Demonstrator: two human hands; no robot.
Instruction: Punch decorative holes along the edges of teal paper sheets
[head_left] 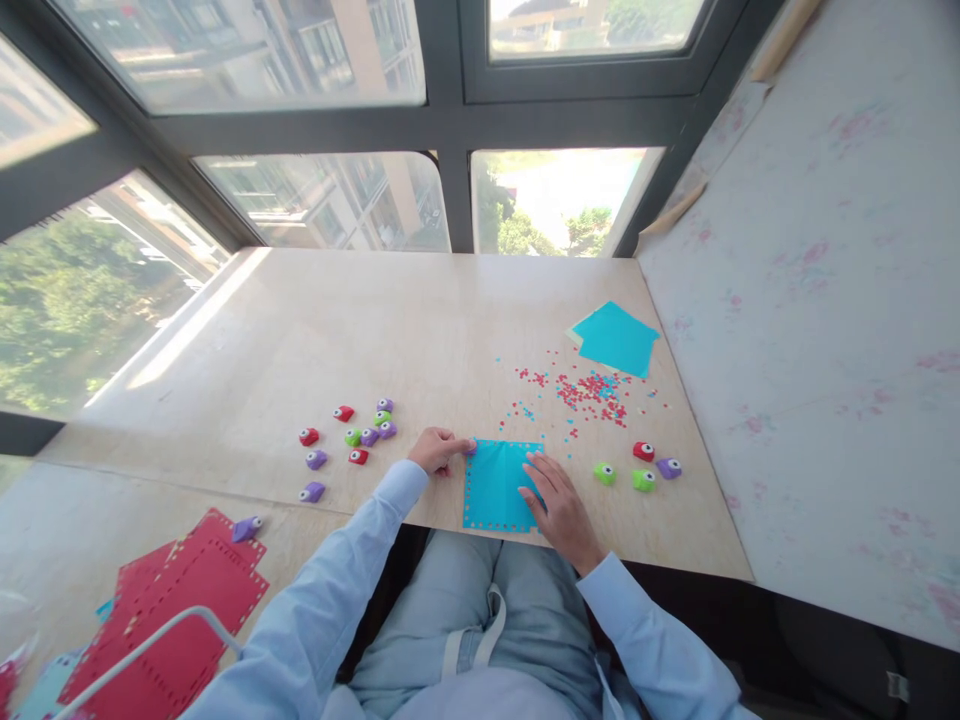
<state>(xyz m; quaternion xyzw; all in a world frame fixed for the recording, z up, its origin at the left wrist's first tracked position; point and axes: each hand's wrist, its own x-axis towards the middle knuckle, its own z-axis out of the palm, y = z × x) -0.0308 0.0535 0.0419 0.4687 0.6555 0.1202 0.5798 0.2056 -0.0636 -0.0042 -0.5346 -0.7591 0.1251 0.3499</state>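
Note:
A blue square sheet of paper (499,490) lies at the table's front edge, small holes punched along its borders and faint creases near its top. My left hand (441,450) is closed, thumb and finger on a small purple craft punch (471,447) at the sheet's upper left corner. My right hand (556,503) rests on the right side of the sheet with its fingers stretched out, covering part of that border.
Red and blue paper dots (592,395) are scattered beyond the sheet. Blue sheets (619,340) lie at the back right. Several coloured punches stand left (369,437) and right (643,480). Punched red sheets (176,610) and another purple punch (247,529) lie at the lower left.

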